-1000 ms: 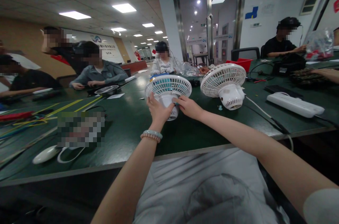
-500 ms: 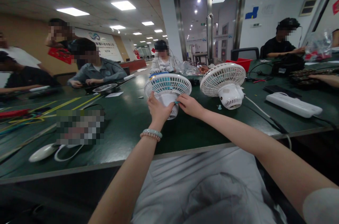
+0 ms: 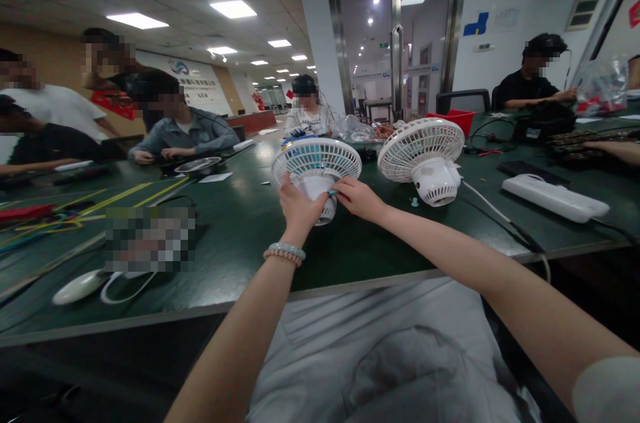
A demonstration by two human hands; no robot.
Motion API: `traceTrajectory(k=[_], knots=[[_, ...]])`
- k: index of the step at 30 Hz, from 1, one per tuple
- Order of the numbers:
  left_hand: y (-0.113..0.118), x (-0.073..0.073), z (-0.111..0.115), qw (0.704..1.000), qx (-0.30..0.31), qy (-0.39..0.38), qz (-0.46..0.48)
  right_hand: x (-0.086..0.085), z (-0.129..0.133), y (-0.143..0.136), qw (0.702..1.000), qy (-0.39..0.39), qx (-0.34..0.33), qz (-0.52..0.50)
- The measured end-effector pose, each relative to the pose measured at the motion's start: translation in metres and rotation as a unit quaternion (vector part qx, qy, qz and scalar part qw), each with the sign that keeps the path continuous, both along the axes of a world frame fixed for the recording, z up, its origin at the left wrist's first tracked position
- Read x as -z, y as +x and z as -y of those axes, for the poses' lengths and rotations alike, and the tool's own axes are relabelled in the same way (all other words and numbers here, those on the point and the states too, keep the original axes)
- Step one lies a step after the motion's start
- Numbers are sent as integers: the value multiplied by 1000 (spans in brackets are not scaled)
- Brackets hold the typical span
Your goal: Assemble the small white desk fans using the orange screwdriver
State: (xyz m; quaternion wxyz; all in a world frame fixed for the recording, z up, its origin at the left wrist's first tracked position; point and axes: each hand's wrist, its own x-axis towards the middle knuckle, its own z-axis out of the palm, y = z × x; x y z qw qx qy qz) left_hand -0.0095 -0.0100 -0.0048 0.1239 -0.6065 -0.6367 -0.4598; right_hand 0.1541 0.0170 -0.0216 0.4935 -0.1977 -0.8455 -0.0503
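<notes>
Green table point(image 3: 240, 236) | left hand point(image 3: 299, 204) grips fan point(image 3: 316, 166) housing | right hand point(image 3: 358, 199) pinches beside it

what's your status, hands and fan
Left hand gripping the near fan by its motor housing. Right hand pinching a small teal part against the housing. Second fan lies apart to the right, not in the way.

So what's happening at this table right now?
A person at a green table holds a small white fan with both hands: the left hand grips its motor housing, and the right hand pinches a small teal part against it. A second fan lies just to the right, untouched. Other people work around the table.
</notes>
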Motion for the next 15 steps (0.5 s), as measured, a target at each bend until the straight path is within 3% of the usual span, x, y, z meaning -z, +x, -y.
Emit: traceTrajectory(k=[11, 15], knots=[[0, 0, -1, 1000, -3, -6, -5, -1, 2, 1, 1000, -21, 9, 21], [7, -3, 5, 998, -42, -31, 35, 0, -1, 0, 1000, -12, 13, 20]])
